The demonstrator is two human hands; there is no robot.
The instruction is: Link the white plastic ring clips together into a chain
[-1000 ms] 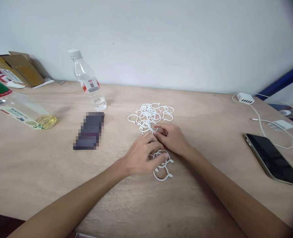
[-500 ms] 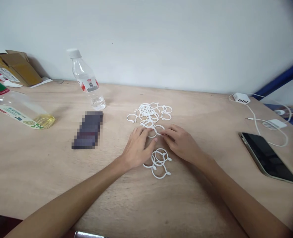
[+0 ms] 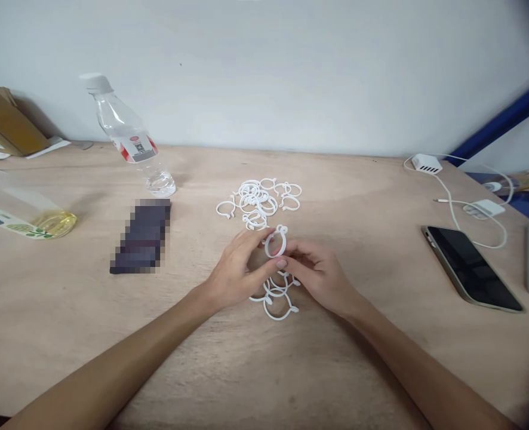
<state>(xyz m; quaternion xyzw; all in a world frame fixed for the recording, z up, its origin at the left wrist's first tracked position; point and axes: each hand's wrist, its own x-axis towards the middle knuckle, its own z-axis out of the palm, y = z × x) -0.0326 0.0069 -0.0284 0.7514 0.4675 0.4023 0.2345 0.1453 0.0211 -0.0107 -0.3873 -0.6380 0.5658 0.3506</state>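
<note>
Both hands meet at the centre of the frame, the left hand and the right hand each gripping one white ring between thumb and fingers, its small clasp at the top. Behind them a pale wall fills the upper part of the frame, and below it spreads the wooden bench. From where I stand, a clear bottle with a white cap rises at upper left; a second bottle, with yellow liquid in its base, is cut off by the left edge. Above that one sits a brown carton, also cut off. Towards the right lies a dark-screened phone, and left of the hands a dark flat item, blurred into squares. A white charging block sits at upper right, a white cable looping near it. Smallest are the loose rings: a tangled pile just beyond the fingers, and a few overlapping rings just below the hands, partly hidden.
</note>
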